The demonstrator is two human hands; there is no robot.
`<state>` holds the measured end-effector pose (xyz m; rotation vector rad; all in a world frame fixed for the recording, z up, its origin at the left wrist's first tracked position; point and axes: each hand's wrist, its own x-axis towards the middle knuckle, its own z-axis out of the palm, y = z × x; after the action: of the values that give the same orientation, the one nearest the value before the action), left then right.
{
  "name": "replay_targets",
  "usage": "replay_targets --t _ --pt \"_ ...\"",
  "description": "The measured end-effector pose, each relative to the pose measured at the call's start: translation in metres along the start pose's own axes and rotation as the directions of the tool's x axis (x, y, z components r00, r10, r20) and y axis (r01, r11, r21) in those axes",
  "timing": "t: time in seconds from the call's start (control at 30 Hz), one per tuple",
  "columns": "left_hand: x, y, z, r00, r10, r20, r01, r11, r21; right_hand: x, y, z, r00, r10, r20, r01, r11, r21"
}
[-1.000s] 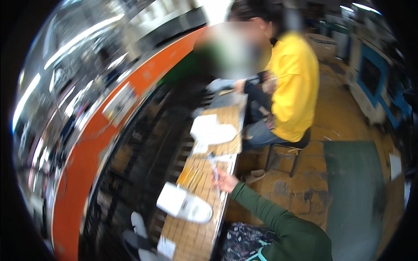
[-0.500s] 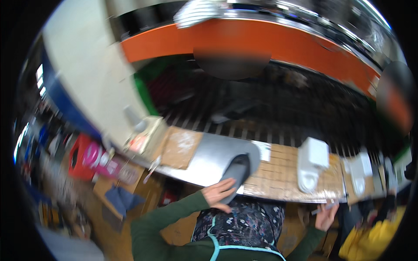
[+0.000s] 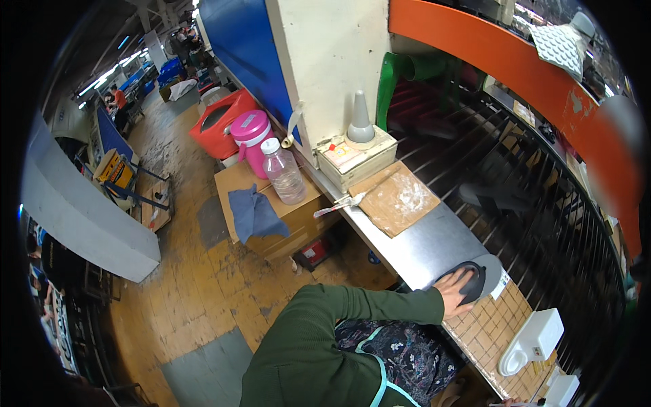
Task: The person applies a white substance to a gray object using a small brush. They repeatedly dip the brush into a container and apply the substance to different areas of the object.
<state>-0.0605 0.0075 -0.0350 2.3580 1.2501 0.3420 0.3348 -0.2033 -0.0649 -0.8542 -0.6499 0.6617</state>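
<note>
My left hand lies on a dark grey and black shoe-shaped piece at the front of the metal bench top. Its fingers are spread over the piece, and the palm covers part of it. A grey rounded sheet lies beside the piece. At the lower edge of the picture, only a bit of my right hand shows, with a thin pale stick-like thing at its fingers. To its upper left, a white plastic holder with a round cup stands on the taped cardboard.
A brown board with white smears, a brush and a box bearing a grey cone lie further left. A bottle, pink jug and blue cloth sit on a carton. Dark bars run behind the bench.
The view has swung left, bringing the pillar, carton and aisle into fuller sight. My left hand has shifted further over the shoe-shaped piece. My right hand has mostly left the picture.
</note>
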Motion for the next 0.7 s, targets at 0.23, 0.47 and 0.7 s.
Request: replay_targets --t 0.23,0.47,0.7 --pt "-0.026 0.007 0.021 0.947 0.050 -0.317 -0.200 -0.680 -0.705 -0.038 -0.030 0.042 0.960 0.012 -0.279 -0.172 0.810 -0.560" --pt "-0.039 0.039 0.005 0.978 -0.187 -0.095 -0.194 -0.635 -0.748 -0.032 -0.032 0.092 0.962 -0.274 0.007 0.063 0.195 -0.979" --pt "-0.030 0.037 -0.010 0.966 0.141 -0.216 -0.061 -0.689 -0.722 -0.004 -0.014 0.114 0.911 -0.314 0.267 0.182 -0.275 -0.944"
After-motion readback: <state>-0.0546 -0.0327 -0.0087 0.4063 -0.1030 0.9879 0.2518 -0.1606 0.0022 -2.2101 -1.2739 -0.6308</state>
